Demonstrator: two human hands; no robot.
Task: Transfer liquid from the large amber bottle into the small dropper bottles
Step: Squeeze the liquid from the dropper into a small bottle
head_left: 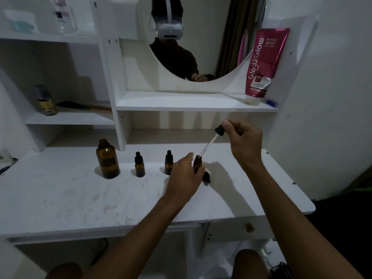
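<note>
The large amber bottle point(107, 159) stands uncapped at the left of the white tabletop point(80, 194). Two small capped dropper bottles point(139, 165) point(168, 163) stand to its right. My left hand point(185, 179) grips a third small amber bottle point(197, 163), which is uncapped. My right hand point(242, 140) pinches the black bulb of a glass dropper point(211, 140), tilted, its tip at the mouth of that small bottle. A black dropper cap point(207, 177) lies on the table just right of my left hand.
A white shelf unit with a round mirror point(193, 37) rises behind the table. A pink tube point(263, 63) stands on the middle shelf at the right. A small can point(46, 101) and a dark brush sit on the left shelf.
</note>
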